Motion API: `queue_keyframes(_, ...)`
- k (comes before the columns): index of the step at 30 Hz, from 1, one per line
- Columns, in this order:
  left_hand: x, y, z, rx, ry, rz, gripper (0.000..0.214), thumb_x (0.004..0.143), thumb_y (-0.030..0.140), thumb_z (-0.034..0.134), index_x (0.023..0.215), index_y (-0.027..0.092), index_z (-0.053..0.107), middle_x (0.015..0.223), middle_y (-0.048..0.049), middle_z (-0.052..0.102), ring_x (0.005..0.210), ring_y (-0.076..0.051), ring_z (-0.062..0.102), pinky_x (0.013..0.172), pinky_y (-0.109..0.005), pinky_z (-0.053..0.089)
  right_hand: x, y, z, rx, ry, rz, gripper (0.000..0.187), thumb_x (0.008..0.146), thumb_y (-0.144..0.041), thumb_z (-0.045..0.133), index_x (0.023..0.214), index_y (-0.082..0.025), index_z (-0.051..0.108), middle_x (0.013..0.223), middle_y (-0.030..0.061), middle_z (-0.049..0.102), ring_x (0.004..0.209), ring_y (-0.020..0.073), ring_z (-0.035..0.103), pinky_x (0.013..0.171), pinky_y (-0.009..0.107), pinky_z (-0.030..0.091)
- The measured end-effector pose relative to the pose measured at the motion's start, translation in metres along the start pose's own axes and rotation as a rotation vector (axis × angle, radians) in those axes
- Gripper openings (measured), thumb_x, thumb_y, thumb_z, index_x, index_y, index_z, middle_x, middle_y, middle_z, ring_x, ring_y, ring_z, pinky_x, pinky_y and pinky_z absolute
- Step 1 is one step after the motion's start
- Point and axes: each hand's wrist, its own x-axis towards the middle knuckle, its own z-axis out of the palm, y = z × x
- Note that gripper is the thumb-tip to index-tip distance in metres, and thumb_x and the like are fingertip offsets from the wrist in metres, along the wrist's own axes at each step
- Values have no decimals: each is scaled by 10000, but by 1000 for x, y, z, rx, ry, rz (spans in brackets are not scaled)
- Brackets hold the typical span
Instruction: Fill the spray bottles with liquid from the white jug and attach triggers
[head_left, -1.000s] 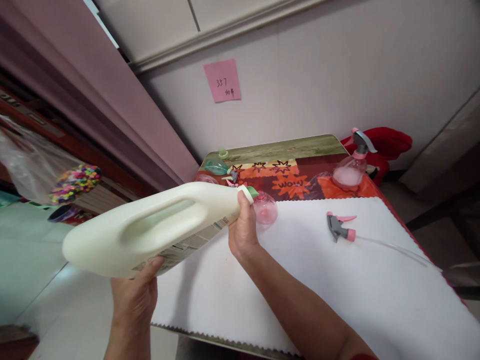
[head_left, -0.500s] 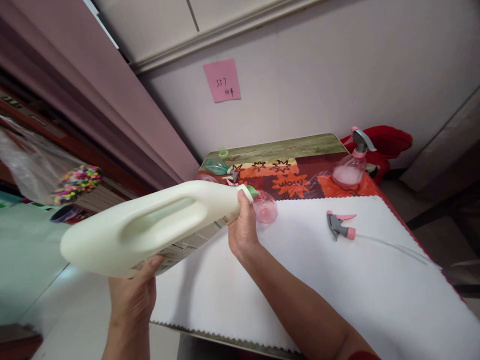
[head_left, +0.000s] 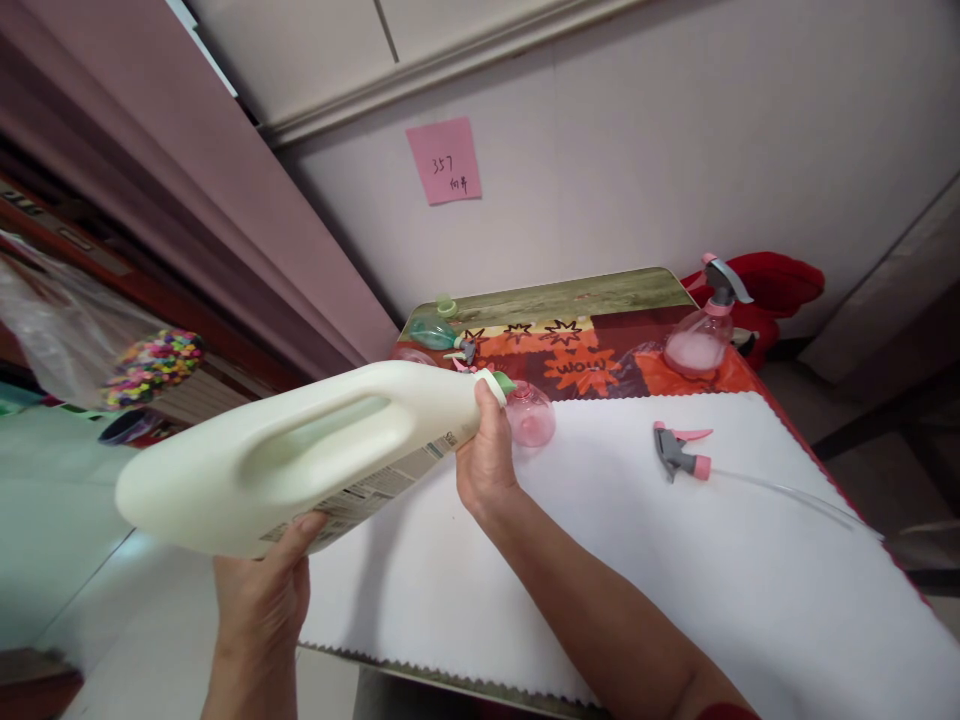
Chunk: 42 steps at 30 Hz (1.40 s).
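Note:
A large pale detergent jug (head_left: 330, 440) is tipped nearly on its side, its green spout (head_left: 502, 381) at the mouth of a small pink spray bottle (head_left: 532, 417). My left hand (head_left: 266, 590) supports the jug's underside near its base, thumb on the label. Around the jug's neck my right hand (head_left: 486, 450) is closed. I cannot make out any liquid leaving the spout. On the white mat (head_left: 585, 540), to the right, lies a grey and pink spray trigger (head_left: 679, 452) with a clear tube.
A filled pink spray bottle (head_left: 699, 340) stands at the table's back right. A green spray bottle (head_left: 433, 332) lies at the back left by a pale green cap (head_left: 447, 306). A pink note (head_left: 443, 161) is on the wall, and a curtain (head_left: 247, 200) hangs at the left.
The jug's base end has shifted very slightly left and down, and my left hand has moved with it. My right hand and the pink bottle look the same.

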Motion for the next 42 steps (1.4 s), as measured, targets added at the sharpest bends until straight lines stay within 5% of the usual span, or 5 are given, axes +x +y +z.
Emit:
queue_keyframes(9,-2,6,-3,26,-12,-8,571,497,291,919,1025,268,703,1189,-46,726,1166,-302,646,1006,-472,560,-3,1,1,31,15,35,461,808,-484,700,1155,-185,649,1109,62,773,1003,215,712,844,323,570)
queue_keyframes(18,-4,8,-6,9,14,3,648,444,305,939,1051,264,714,1165,-42,734,1179,-304,646,1151,-559,410,-5,1,3,24,9,40,472,823,-479,685,1182,-175,647,1119,67,773,991,216,716,853,338,573)
queue_keyframes(42,-8,10,-11,61,6,61,564,539,307,903,1070,275,717,1199,-31,729,1181,-300,656,1138,-540,451,-8,3,4,-6,12,74,549,812,-496,678,1256,-179,619,1152,71,767,1016,226,722,867,357,586)
